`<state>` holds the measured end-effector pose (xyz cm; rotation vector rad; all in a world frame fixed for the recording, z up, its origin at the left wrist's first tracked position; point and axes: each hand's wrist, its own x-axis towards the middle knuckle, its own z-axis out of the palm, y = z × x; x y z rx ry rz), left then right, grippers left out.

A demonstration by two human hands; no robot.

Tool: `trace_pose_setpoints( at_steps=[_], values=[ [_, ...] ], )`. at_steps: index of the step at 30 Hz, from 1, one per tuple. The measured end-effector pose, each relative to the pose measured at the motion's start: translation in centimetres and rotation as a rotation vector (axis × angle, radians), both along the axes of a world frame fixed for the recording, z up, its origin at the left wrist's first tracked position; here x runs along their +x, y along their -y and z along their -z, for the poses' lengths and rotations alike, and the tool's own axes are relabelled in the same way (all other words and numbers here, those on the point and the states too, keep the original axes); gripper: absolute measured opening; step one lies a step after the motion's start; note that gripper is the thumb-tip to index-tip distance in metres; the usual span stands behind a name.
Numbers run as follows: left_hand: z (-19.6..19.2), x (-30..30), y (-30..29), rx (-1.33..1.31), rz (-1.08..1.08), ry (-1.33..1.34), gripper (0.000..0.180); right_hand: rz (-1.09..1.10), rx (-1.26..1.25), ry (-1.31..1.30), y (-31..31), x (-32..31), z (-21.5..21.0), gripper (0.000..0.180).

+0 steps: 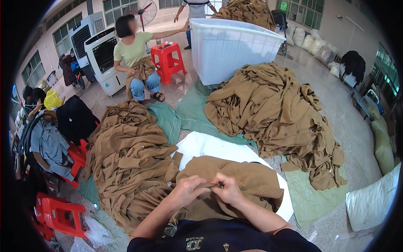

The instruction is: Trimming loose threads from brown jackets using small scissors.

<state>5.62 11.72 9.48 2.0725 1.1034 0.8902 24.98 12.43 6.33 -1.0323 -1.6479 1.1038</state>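
A brown knit cardigan [256, 178] lies across my lap, its ribbed edge to the right. Both my hands are close together above it. My left hand [189, 191] is closed, pinching a fold of the brown knit between thumb and fingers. My right hand [226, 189] pinches the same strip of knit just beside it; the fingertips nearly meet. Whatever small detail sits between the fingertips is too small to make out. Under the cardigan lies a white sheet [201, 145].
Heaps of brown cardigans rise at left [130, 164] and right [268, 109]. Beyond stands a large white plastic bin [235, 52], with a seated co-worker [134, 54] reaching to its rim. Red stools [168, 61] stand behind and at left. White sacks [371, 201] lie at right.
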Motion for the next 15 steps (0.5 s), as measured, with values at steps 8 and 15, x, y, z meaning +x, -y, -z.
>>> trace_pose_setpoints(
  at_steps=[8,15],
  values=[
    [1.5,1.4,-1.5,0.328,-0.174,-0.107,0.008,0.162,0.248,0.085,-0.9,-0.8,0.2,0.009],
    [5.6,-4.2,-0.8,-0.026,-0.282,-0.149,0.012,-0.019,0.103,0.741,-1.5,5.7,0.7,0.017]
  ],
)
